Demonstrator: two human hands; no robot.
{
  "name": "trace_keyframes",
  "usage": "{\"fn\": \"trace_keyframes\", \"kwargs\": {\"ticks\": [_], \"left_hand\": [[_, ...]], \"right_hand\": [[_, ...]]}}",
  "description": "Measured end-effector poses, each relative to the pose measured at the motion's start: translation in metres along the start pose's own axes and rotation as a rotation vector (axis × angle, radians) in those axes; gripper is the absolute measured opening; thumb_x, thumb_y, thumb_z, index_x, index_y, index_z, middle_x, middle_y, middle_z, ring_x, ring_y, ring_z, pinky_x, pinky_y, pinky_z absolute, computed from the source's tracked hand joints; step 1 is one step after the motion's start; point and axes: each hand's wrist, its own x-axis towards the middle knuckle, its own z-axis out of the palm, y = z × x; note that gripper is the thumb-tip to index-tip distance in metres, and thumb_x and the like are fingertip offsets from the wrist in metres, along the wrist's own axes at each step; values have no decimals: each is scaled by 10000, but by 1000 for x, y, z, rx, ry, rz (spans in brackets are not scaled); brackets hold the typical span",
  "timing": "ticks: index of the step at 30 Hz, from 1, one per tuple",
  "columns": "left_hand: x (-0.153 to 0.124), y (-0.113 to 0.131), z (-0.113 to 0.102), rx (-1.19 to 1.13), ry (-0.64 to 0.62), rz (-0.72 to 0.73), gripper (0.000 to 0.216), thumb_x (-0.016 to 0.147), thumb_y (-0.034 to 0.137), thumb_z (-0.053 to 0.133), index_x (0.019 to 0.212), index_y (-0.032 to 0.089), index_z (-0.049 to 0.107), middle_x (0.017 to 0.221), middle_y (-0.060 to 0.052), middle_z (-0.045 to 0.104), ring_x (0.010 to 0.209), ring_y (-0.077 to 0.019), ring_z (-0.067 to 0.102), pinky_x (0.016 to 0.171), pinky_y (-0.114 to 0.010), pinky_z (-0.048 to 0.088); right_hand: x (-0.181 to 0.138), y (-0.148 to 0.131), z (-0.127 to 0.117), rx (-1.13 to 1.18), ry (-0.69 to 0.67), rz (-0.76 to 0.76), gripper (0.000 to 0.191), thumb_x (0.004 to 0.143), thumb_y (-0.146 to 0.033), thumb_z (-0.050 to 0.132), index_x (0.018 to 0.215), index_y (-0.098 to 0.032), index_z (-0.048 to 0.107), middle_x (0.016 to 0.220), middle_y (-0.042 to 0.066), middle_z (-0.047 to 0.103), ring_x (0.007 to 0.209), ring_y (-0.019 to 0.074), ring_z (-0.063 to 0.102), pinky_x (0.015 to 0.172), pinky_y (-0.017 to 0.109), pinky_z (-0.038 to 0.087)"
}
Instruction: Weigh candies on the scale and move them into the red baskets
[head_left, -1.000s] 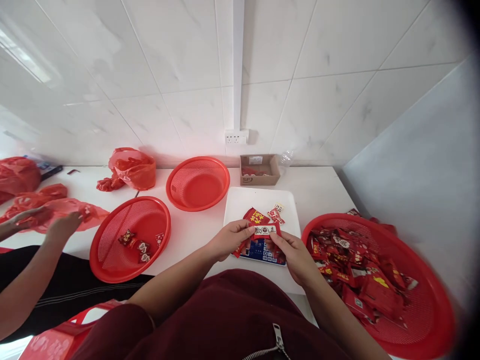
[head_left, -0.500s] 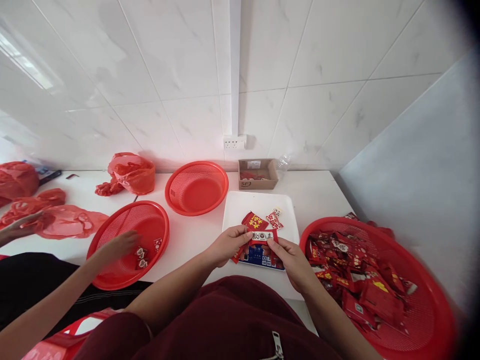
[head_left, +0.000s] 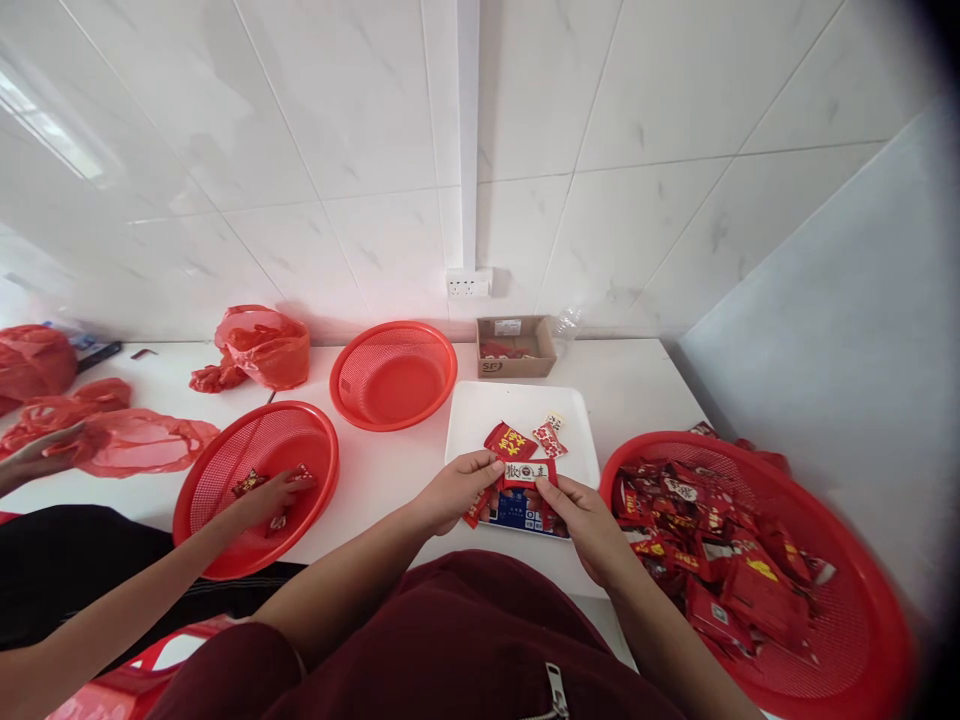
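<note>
A small red snack packet [head_left: 527,474] with a white label is stretched between my two hands above the near edge of the white tray [head_left: 466,410]. My left hand [head_left: 463,490] pinches its left end, and my right hand [head_left: 581,515] pinches the right end. Beneath it, a blue packet [head_left: 517,509] is partly covered. Just behind lie a red packet with yellow characters [head_left: 509,441], a red-and-white patterned packet [head_left: 550,440] and a small cream packet [head_left: 555,421].
To my right stands a large red basket [head_left: 862,590] heaped with red packets. A second red basket [head_left: 394,427] and a cardboard box [head_left: 515,367] are by the wall. On the left, another person's hand [head_left: 270,497] reaches into a red basket [head_left: 201,540]; their other hand holds a red plastic bag [head_left: 142,440].
My hands and the packet stay almost still. The other person's hand has moved right and lower inside the left basket, where a packet now shows on its left side.
</note>
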Motion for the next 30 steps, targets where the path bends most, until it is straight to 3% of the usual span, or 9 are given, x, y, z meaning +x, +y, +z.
{"fn": "trace_keyframes", "kwargs": {"ticks": [6, 9, 12, 15, 19, 25, 30], "left_hand": [[1, 0, -2, -45, 33, 18, 440, 716, 599, 589, 767, 174, 488, 582, 43, 549, 398, -50, 441, 362, -161, 340], [2, -2, -1, -60, 49, 15, 437, 739, 594, 574, 855, 182, 483, 662, 22, 582, 434, -58, 469, 362, -158, 358], [3, -1, 1, -84, 38, 18, 463, 742, 560, 595, 1000, 195, 475, 765, 8, 600, 442, -50, 483, 360, -151, 355], [5, 1, 1, -99, 58, 55, 439, 753, 485, 606, 1060, 198, 477, 722, 31, 572, 411, -40, 463, 353, -145, 334], [8, 3, -2, -76, 84, 56, 380, 783, 348, 545, 1125, 186, 509, 569, 66, 505, 385, -54, 439, 360, -150, 331], [11, -2, -7, 26, 105, 119, 368, 781, 196, 473, 1143, 183, 534, 595, 63, 491, 437, -59, 441, 385, -156, 368], [9, -2, -9, 99, 103, 162, 363, 809, 191, 461, 1168, 196, 517, 606, 67, 478, 431, -47, 441, 394, -150, 363]], "right_hand": [[1, 2, -2, -123, -24, -115, 480, 750, -619, 531, 902, -185, 671, 788, 65, 683, 687, 201, 592, 575, 300, 440], [0, 3, -5, -472, 94, -346, 457, 837, -557, 441, 919, -178, 683, 805, 76, 684, 725, 206, 602, 616, 300, 447], [1, 5, -5, -840, 221, -602, 404, 893, -447, 393, 1062, -211, 674, 907, 77, 689, 772, 190, 616, 603, 268, 438], [2, 9, -4, -985, 234, -709, 376, 911, -358, 374, 1151, -247, 642, 958, 67, 693, 778, 171, 630, 578, 245, 445], [4, 11, -3, -858, 176, -669, 371, 899, -319, 386, 1190, -279, 614, 1021, 55, 688, 810, 170, 641, 656, 270, 497], [5, 6, -2, -437, 33, -440, 381, 835, -461, 484, 1090, -249, 672, 1089, 67, 684, 1020, 221, 602, 897, 361, 468], [3, 4, -1, -248, 2, -230, 432, 767, -573, 534, 934, -210, 700, 831, 42, 696, 772, 195, 607, 694, 307, 487]]}}
